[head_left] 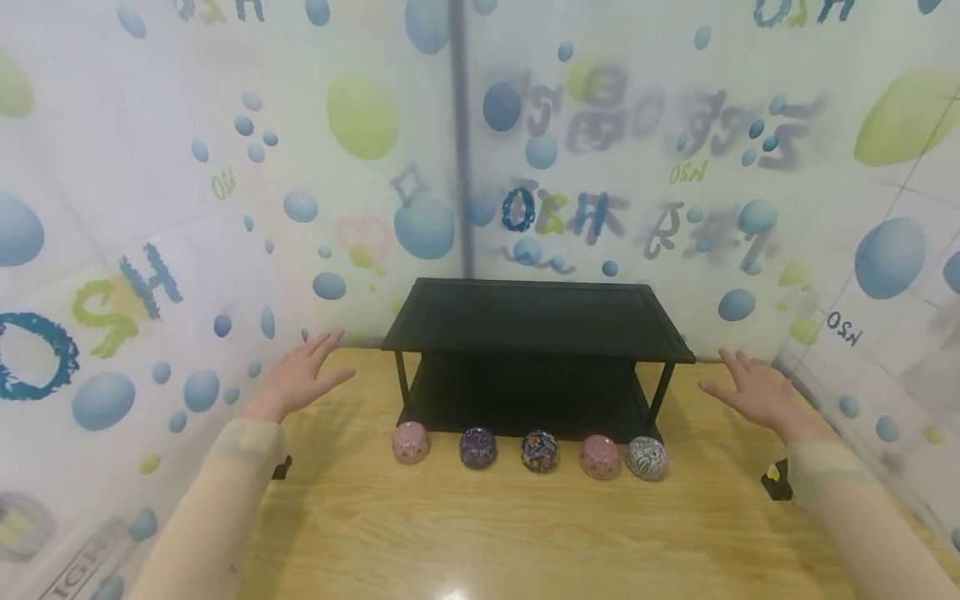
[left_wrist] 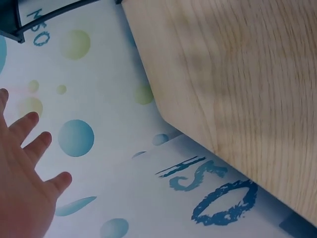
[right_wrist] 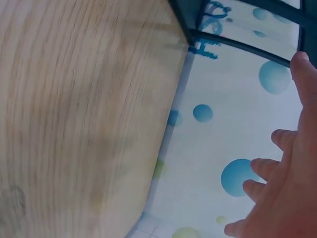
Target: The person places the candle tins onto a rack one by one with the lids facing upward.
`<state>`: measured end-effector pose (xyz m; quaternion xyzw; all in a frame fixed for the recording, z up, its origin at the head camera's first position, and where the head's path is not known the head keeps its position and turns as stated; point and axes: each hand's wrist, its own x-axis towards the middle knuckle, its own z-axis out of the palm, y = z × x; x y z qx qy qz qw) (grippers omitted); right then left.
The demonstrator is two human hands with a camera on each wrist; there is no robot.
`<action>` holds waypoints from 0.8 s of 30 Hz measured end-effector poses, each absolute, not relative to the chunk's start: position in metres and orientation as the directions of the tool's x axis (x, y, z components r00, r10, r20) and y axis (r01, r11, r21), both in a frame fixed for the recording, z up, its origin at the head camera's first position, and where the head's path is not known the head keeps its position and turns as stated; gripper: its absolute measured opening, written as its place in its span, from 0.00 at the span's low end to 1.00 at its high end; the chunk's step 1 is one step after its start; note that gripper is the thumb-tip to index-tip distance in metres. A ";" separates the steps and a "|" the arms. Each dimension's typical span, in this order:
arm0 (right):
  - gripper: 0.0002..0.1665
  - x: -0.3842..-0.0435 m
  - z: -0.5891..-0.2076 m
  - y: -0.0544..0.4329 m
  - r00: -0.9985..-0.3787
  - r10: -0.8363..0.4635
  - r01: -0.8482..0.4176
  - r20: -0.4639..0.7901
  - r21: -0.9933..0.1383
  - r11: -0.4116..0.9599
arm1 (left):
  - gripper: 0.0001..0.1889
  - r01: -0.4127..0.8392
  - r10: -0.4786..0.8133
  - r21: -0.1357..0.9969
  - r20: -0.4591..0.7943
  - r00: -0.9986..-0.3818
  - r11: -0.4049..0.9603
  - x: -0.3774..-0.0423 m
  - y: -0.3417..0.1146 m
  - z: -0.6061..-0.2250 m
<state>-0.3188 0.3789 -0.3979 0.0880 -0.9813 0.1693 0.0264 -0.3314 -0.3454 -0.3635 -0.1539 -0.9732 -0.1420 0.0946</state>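
Note:
My left hand (head_left: 300,377) is held over the table's left side with fingers spread, holding nothing. On the opposite side my right hand (head_left: 756,393) is spread the same way, its fingers pointing toward the shelf. Between them stands a black two-tier shelf (head_left: 536,317). A row of small round patterned tins lines its front edge: a pink tin (head_left: 410,442) at the left, a purple tin (head_left: 477,447), a dark multicoloured tin (head_left: 540,451), a second pink tin (head_left: 600,456), and a black-and-white tin (head_left: 647,458) at the right. Neither hand touches the shelf or the tins.
The wooden table (head_left: 480,533) runs up to a white curtain (head_left: 360,208) printed with blue and green dots, which encloses the back and sides. Small black objects sit near each forearm, one at the left (head_left: 282,467) and one at the right (head_left: 777,481).

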 end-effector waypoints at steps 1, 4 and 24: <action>0.54 -0.318 -0.399 0.378 -0.982 -0.168 -0.188 0.086 -0.347 0.919 | 0.43 0.343 0.283 0.265 0.238 -0.929 0.901 -0.332 -0.345 -0.364; 0.54 -0.315 -0.402 0.374 -0.978 -0.184 -0.210 0.103 -0.417 0.884 | 0.42 0.365 0.291 0.333 0.251 -0.923 0.869 -0.333 -0.343 -0.366; 0.49 -0.295 -0.430 0.355 -0.976 -0.182 -0.218 0.123 -0.622 0.752 | 0.33 0.381 0.252 0.634 0.287 -0.924 0.673 -0.335 -0.317 -0.384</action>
